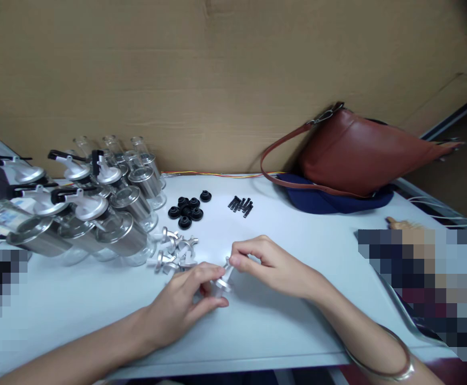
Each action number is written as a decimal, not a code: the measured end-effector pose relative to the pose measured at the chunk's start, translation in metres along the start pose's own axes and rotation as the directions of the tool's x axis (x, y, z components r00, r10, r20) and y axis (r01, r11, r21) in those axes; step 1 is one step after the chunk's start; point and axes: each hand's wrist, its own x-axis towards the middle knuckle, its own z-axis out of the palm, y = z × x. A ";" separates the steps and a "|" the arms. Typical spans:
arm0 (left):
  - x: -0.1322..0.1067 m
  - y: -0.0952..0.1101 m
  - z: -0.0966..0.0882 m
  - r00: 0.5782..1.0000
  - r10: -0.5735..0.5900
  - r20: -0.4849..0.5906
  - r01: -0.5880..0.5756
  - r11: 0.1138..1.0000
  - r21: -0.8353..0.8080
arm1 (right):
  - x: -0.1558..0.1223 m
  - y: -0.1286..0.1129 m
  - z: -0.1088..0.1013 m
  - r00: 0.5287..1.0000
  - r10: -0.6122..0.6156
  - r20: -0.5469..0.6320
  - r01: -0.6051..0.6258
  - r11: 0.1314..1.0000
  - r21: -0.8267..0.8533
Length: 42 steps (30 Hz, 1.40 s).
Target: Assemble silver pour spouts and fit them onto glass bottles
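1. Desk, pale, lies under both hands.
2. Left hand has fingers and thumb closed around a silvery piece, the clock's centre; the right hand, at 2 o'clock, pinches its slim upper end.
3. Similar silvery parts lie heaped at 10 o'clock, near the left hand.
4. Metal-sleeved glass bottles crowd beyond, several topped with spouts.
5. Black discs cluster at 11 o'clock, black pins at 12.
6. Brown bag rests on dark blue fabric, between 1 and 2.
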 end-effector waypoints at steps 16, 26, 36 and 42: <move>0.083 -0.008 -0.032 0.876 -0.452 0.168 0.097 0.506 0.857 | 0.002 0.012 -0.016 0.960 0.023 -0.278 0.084 0.927 0.365; 0.098 -0.020 -0.020 0.859 -0.488 0.151 0.117 0.475 0.872 | 0.006 0.017 -0.021 0.936 0.028 -0.350 0.119 0.912 0.393; 0.098 -0.021 -0.021 0.888 -0.434 0.149 0.158 0.594 0.789 | 0.006 0.017 -0.027 0.902 0.071 -0.425 0.129 0.896 0.424; 0.084 -0.015 -0.019 0.948 -0.308 0.075 0.198 0.760 0.619 | 0.005 0.018 -0.031 0.864 0.076 -0.498 0.187 0.870 0.457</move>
